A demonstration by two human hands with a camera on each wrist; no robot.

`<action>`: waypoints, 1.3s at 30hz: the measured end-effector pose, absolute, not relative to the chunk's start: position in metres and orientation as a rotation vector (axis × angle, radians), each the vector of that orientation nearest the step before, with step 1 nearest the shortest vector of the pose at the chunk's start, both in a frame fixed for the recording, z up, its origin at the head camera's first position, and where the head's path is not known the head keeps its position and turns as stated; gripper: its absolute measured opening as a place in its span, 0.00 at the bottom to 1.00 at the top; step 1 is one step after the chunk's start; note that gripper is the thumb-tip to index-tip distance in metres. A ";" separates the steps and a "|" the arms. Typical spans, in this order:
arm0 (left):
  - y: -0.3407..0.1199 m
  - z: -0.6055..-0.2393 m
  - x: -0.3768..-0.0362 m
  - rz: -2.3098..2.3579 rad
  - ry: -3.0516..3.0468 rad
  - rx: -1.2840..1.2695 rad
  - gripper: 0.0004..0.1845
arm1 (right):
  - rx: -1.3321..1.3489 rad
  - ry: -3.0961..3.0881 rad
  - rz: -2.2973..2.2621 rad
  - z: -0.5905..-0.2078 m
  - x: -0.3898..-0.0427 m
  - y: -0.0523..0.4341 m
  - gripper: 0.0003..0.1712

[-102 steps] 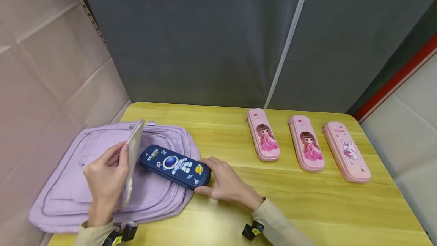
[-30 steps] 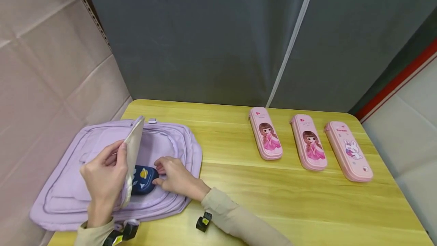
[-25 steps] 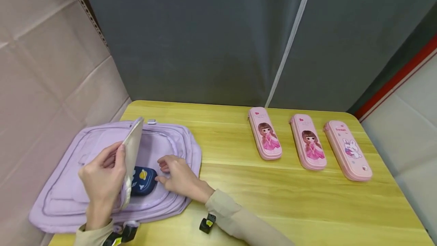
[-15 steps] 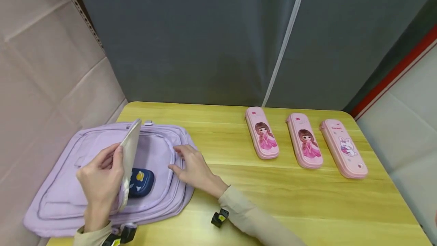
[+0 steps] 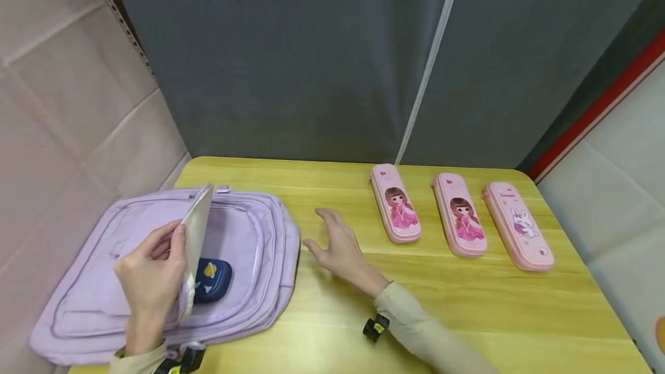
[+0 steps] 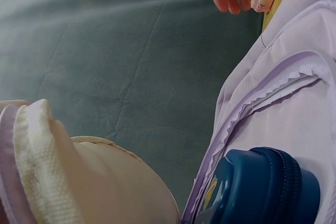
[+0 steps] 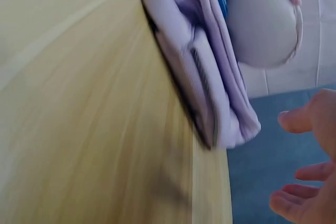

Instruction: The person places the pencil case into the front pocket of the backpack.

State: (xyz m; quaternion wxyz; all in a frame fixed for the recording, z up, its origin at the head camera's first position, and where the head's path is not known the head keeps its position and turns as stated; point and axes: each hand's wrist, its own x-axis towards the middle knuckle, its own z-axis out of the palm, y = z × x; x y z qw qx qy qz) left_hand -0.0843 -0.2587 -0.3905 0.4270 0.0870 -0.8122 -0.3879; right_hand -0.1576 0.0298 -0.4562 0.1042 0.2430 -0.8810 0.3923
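Observation:
A lilac backpack [image 5: 98, 258] lies flat at the left of the table, its front pocket unzipped. My left hand [image 5: 154, 281] pinches the edge of the pocket's flap [image 5: 197, 235] and keeps it raised, cream lining showing. Inside the pocket lies a navy space-print pencil case [image 5: 213, 280]; its left part is hidden behind the flap. In the left wrist view the dark blue pencil case [image 6: 268, 187] rests in the zipped-edge opening. My right hand [image 5: 343, 253] is over the table between backpack and pink cases, fingers spread, holding nothing.
Three pink pencil cases stand apart at the right: one with a girl print [image 5: 396, 204], another girl one [image 5: 460, 215], and a rabbit one [image 5: 518, 227]. A grey curtain [image 5: 291, 62] hangs behind the wooden table [image 5: 332, 328]; pale walls flank it.
The navy pencil case, earlier in my right hand, has slid under the flap and been let go. My right hand has withdrawn rightward off the backpack. My left hand still holds the flap.

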 end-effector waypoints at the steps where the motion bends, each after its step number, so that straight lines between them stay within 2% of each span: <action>1: -0.259 -0.390 -0.084 -0.970 -2.028 0.219 0.10 | 0.696 -2.598 1.155 -0.457 -0.158 0.035 0.40; 24: -0.261 -0.394 -0.085 -0.960 -2.049 0.194 0.10 | 0.313 -2.592 1.036 -0.469 -0.170 0.132 0.50; 32: -0.262 -0.394 -0.085 -0.933 -2.062 0.217 0.10 | 0.128 -2.672 0.981 -0.479 -0.170 0.164 0.58; 39: -0.261 -0.394 -0.085 -0.942 -2.056 0.216 0.10 | -0.002 -2.759 0.960 -0.487 -0.165 0.176 0.61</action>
